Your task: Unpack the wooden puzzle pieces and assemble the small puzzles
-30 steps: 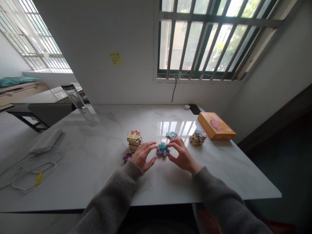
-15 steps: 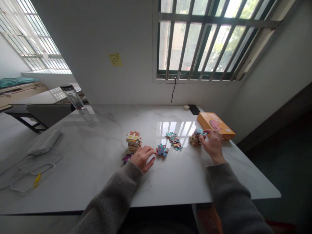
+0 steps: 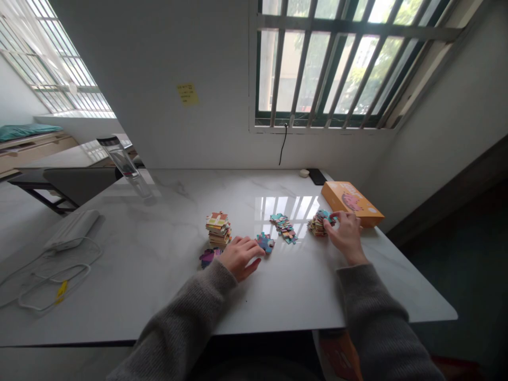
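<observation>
My left hand [image 3: 240, 255] rests flat on the white marble table [image 3: 166, 275], its fingertips touching a blue puzzle piece [image 3: 265, 242]. A purple piece [image 3: 208, 257] lies just left of that hand, below a tall stack of puzzle pieces [image 3: 218, 228]. My right hand [image 3: 347, 236] reaches to a smaller stack of pieces [image 3: 318, 223] and pinches the top piece with thumb and fingers. A loose spread of pieces [image 3: 284, 226] lies between the two hands.
An orange puzzle box [image 3: 351, 202] sits at the right edge beyond the small stack. A clear water bottle [image 3: 125, 165] stands at the far left. A white adapter [image 3: 72, 229] with coiled cable [image 3: 51, 280] lies near the left front. A dark phone [image 3: 317, 177] lies by the wall.
My right hand left the blue piece and moved right to the small stack by the orange box. My left hand slid slightly right, staying on the blue piece.
</observation>
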Tool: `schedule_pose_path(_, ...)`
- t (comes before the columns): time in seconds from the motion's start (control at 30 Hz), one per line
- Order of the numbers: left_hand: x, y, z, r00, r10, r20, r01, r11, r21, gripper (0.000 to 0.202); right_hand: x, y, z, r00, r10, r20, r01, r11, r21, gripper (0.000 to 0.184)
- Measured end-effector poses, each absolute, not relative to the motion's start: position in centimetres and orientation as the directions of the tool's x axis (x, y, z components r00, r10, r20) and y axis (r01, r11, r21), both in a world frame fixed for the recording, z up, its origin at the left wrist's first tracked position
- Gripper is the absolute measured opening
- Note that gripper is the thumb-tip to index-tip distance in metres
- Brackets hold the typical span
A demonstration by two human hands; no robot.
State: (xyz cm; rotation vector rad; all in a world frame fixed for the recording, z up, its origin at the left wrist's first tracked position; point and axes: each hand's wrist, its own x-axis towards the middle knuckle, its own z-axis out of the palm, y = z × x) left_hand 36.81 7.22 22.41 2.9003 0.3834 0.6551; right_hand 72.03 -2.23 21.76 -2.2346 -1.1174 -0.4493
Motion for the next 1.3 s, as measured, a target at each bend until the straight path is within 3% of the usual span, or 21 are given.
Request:
schedule_pose_path(0.23, 39.0, 9.7, 23.2, 0.923, 0.329, 0.199, 0.295, -0.938, 0.182, 0.025, 68.6, -2.0, 22.7, 0.485, 0.492, 0.723, 0.873, -0.321, -0.368, 0.022)
schedule_pose_path(0.4, 39.7, 10.4, 21.5, 0.922, 0.319, 0.22, 0.277, -0.939, 0.202, 0.025, 62.3, -1.6, 22.3, 0.147, 0.683, 0.716, 0.971, 0.038, -0.236, 0.014)
schedule_pose_path(0.57, 39.2, 10.3, 21.8, 0.908, 0.338, 0.247, 0.284, -0.931, 0.228, 0.019, 58.5, -1.1, 21.3, -0.082, 0.784, 0.615, 0.929, 0.284, -0.238, 0.022)
schedule_pose_path(0.87, 38.8, 10.6, 21.4, 0.91, 0.341, 0.234, 0.28, -0.924, 0.26, 0.021, 58.3, -0.7, 20.0, -0.176, 0.868, 0.464, 0.888, 0.344, -0.307, 0.017)
schedule_pose_path(1.3, 38.7, 10.3, 20.5, 0.866, 0.373, 0.333, 0.258, -0.904, 0.341, 0.027, 58.6, -0.7, 20.3, -0.221, 0.853, 0.473, 0.817, 0.427, -0.388, 0.036)
